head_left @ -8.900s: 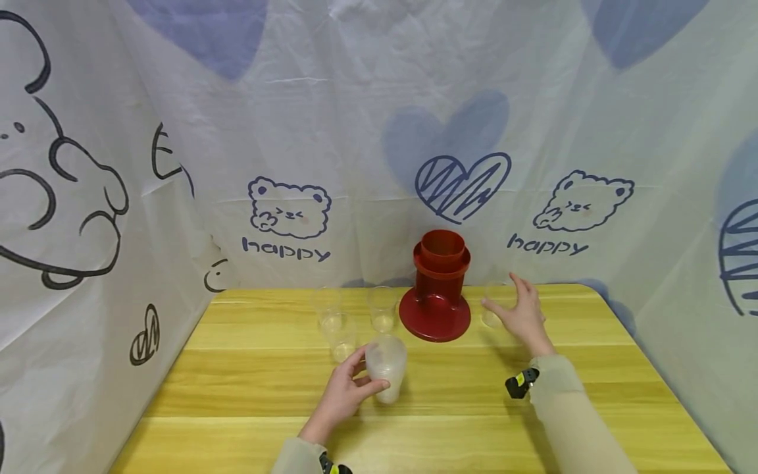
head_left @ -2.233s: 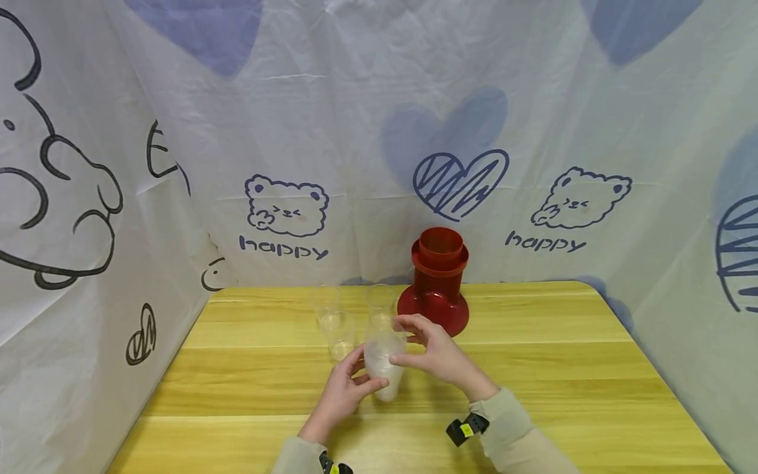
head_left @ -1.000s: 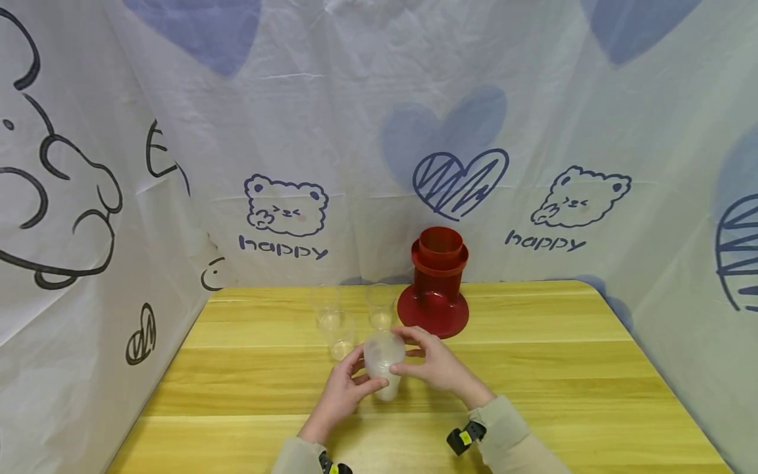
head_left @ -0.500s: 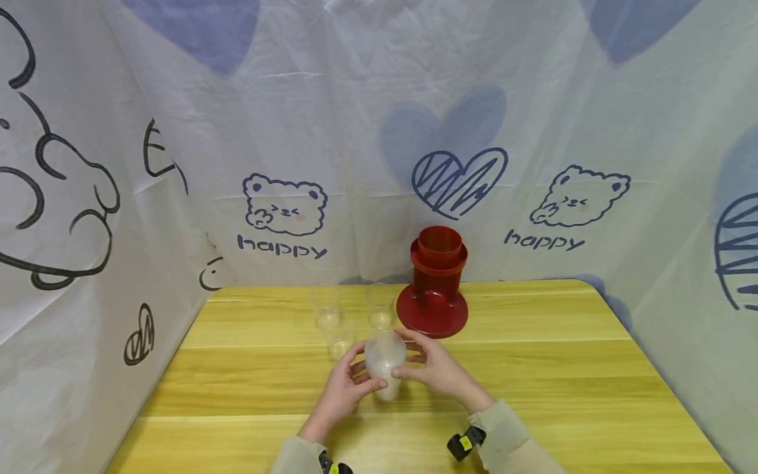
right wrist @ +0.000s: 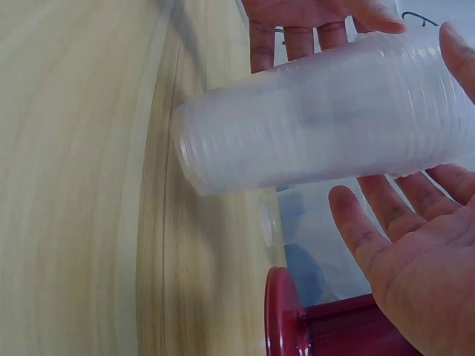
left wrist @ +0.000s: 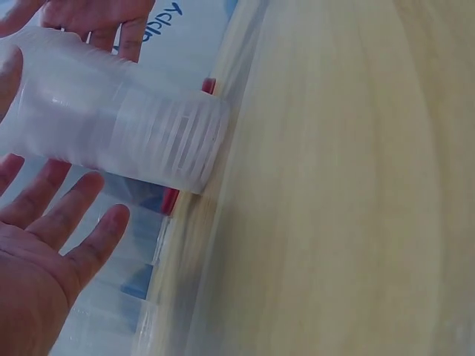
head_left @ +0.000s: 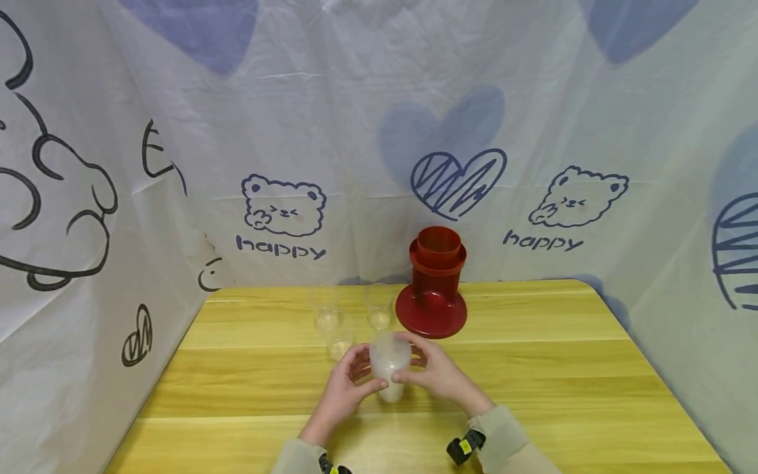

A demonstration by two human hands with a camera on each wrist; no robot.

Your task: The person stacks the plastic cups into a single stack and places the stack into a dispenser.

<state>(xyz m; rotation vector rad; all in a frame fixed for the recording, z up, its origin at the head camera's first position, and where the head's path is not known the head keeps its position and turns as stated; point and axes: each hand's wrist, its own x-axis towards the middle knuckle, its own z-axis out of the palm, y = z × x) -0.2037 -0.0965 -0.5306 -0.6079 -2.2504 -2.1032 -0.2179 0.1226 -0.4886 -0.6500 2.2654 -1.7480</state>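
A stack of clear plastic cups stands nearly upright, mouth up, over the near middle of the table. My left hand curves round its left side, thumb across the front. My right hand holds the upper part from the right, fingers partly hidden behind it. The left wrist view shows the stack's ridged lower end close to the tabletop. In the right wrist view, several rims are nested closely together. Three single clear cups, a left one, a nearer one and a right one, stand behind.
A dark red holder with a round base stands at the back of the wooden table, right of the single cups. A white printed cloth hangs behind the table and along both sides.
Earlier, my right hand was at a single cup right of the red holder; it brought that cup to the stack and lowered it in. Just now the stack shifted slightly right between both hands.
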